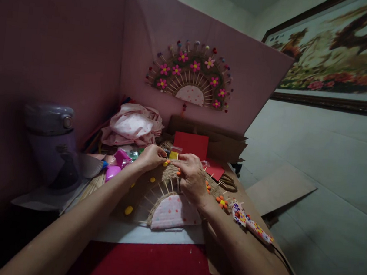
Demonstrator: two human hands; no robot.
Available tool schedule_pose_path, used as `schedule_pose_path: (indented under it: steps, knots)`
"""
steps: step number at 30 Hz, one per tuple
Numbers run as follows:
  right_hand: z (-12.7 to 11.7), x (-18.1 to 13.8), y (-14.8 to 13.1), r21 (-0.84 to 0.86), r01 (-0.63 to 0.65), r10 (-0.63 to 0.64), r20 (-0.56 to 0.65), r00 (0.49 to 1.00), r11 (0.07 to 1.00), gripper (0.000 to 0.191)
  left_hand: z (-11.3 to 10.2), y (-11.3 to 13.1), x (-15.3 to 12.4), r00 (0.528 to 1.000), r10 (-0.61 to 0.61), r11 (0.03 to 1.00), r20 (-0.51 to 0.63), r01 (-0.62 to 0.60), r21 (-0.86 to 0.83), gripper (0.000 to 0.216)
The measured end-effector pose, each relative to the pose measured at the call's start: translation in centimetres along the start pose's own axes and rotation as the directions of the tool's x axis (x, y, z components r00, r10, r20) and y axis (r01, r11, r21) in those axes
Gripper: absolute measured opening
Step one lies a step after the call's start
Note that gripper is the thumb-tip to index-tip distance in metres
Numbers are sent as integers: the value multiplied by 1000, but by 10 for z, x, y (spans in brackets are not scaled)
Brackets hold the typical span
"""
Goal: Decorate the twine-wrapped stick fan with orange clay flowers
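Observation:
A half-round fan craft (170,206) of jute cord, thin sticks and a dotted pink fabric centre lies flat in front of me. My left hand (150,157) is pinched at the fan's top rim on a small orange piece (166,163). My right hand (191,176) rests on the rim beside it, fingers curled and pinching there; what it holds is too small to name. Yellow dots (128,210) sit along the left side of the fan. Orange flowers (222,201) lie at its right side.
A finished fan with pink flowers (192,75) hangs on the pink board behind. A grey jug (49,141) stands at left, pink cloth (133,125) and red card (191,144) at the back. A flowered glue gun (250,222) lies at right, red felt (156,268) near me.

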State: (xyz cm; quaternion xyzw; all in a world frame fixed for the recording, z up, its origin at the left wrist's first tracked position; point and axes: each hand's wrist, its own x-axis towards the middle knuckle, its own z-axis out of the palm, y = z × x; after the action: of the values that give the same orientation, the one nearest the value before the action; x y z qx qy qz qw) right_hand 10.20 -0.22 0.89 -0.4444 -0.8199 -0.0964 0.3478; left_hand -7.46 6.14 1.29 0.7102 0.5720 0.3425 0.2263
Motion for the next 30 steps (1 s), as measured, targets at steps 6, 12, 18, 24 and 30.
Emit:
schedule_pose_path:
  steps: [6, 12, 18, 24, 30]
  knots:
    - [-22, -23, -5, 44, 23, -19, -80, 997, 999, 30, 2, 0, 0, 999, -20, 998, -35, 22, 62, 21]
    - [-30, -39, -5, 112, -5, 21, -145, 989, 994, 38, 4, 2, -1, 997, -43, 996, -57, 47, 81, 25]
    - [-23, -54, -7, 211, 14, 35, -226, 974, 977, 37, 0, -5, 2, 997, -14, 1000, -76, 13, -11, 26]
    - [-15, -71, -5, 180, 52, -11, -217, 976, 982, 40, -11, 1, -9, 986, 112, 975, -120, -86, 206, 35]
    - [-11, -76, 2, 123, 87, -61, -200, 978, 989, 45, -10, 6, -20, 965, 249, 872, -83, -186, 454, 36]
